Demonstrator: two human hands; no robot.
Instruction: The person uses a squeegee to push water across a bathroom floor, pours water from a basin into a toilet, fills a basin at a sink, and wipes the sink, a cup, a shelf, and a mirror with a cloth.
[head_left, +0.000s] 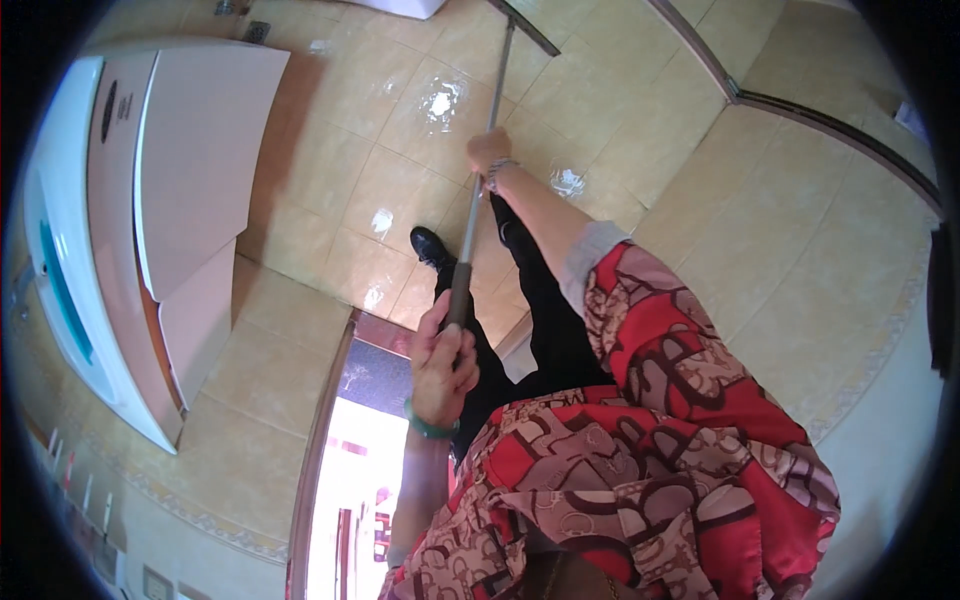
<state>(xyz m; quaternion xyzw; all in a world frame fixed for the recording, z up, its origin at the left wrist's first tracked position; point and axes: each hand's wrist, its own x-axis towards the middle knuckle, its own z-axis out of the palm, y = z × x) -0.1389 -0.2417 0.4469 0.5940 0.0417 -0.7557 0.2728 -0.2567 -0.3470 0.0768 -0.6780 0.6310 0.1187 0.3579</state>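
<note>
A long-handled floor squeegee slants across the wet tiles in the head view. My left hand, with a green bangle at the wrist, is closed around the dark grip at the top of its handle. Farther down, my right hand grips the metal pole; a metal band circles that wrist. The dark, narrow squeegee head rests on the floor near the top of the view, its left end cut off by the picture's edge.
To the left stands a pink vanity cabinet with a white washbasin. A floor drain lies beyond it. Upper right, a framed shower enclosure meets the floor. A doorway opens at lower left, near my black shoe.
</note>
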